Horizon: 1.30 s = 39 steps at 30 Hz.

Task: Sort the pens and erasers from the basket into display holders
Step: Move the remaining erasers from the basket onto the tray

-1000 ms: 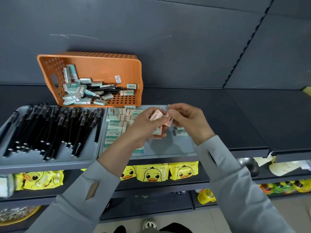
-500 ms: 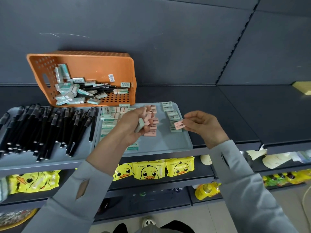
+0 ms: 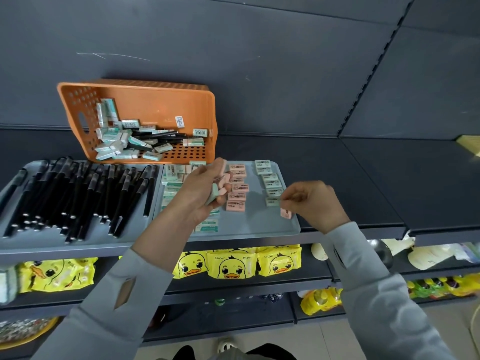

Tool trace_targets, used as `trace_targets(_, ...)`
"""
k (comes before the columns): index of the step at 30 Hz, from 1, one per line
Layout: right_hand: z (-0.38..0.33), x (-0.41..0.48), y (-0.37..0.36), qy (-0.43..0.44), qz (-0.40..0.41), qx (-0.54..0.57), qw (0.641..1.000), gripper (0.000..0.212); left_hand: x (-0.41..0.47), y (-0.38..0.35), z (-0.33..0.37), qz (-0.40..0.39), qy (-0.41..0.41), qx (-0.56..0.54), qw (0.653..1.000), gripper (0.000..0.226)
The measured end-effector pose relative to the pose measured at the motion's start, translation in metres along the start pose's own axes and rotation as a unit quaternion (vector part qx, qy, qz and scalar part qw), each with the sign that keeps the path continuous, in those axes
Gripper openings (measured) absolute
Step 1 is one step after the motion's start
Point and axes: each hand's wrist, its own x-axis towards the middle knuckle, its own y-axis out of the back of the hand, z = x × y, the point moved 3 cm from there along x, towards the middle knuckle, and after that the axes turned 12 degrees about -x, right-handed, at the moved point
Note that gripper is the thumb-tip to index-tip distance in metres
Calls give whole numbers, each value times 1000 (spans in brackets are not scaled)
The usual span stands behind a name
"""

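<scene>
One pink eraser (image 3: 286, 213), pinched by the right hand (image 3: 311, 203) over the tray's (image 3: 246, 229) right side, should land flat, squared to the pink row (image 3: 237, 188), while the left hand (image 3: 202, 196) grips spares (image 3: 220, 183).

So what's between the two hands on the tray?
In the head view, a row of pink erasers and a row of green erasers lie on the grey tray between the left hand and right hand.

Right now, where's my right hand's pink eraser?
Head view, centre-right: the pink eraser, pinched by the right hand, is at the grey tray's front right corner.
</scene>
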Motion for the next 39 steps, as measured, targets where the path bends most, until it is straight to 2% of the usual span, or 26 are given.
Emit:
trace_targets(5,-11,1,-12,45,-64,15,997,18,-2,0,1,-11,-17,8,1000,25)
trace_targets(8,-4,1,-17,40,-33,-25,998,24,-3,2,3,-1,-18,11,1000,25)
trace_targets(11,-2,-3,-18,59,-41,-39,997,12,-2,5,1,6,-16,15,1000,25)
trace_targets(14,-3,-3,-19,89,-41,-70,993,9,-2,5,-2,-2,-18,26,999,19)
trace_targets(18,-6,1,-19,108,25,-117,987,7,0,3,-6,-24,-33,65,997,16)
trace_targets(20,-18,3,-18,99,59,-66,991,6,1,1,-8,-37,-36,82,995,19)
trace_targets(21,-26,5,-16,82,59,-1,995,8,1,0,-9,-44,-35,92,994,19)
trace_targets(24,-55,15,-20,36,-18,233,972,11,-1,-7,-12,-65,-32,141,987,20)
trace_targets(26,-66,20,-22,33,-53,313,948,15,-2,-8,-13,-64,-31,160,985,21)
trace_targets(29,-70,23,-25,21,-81,364,928,13,0,-5,-10,-58,-40,187,980,26)
trace_targets(33,-69,24,-27,40,-88,358,929,17,2,0,-5,-46,-59,247,966,38)
trace_targets(36,-64,25,-25,20,-83,384,919,21,2,5,1,-9,-37,196,980,39)
trace_targets(39,-57,25,-26,19,-94,389,916,25,5,14,10,19,-23,99,995,26)
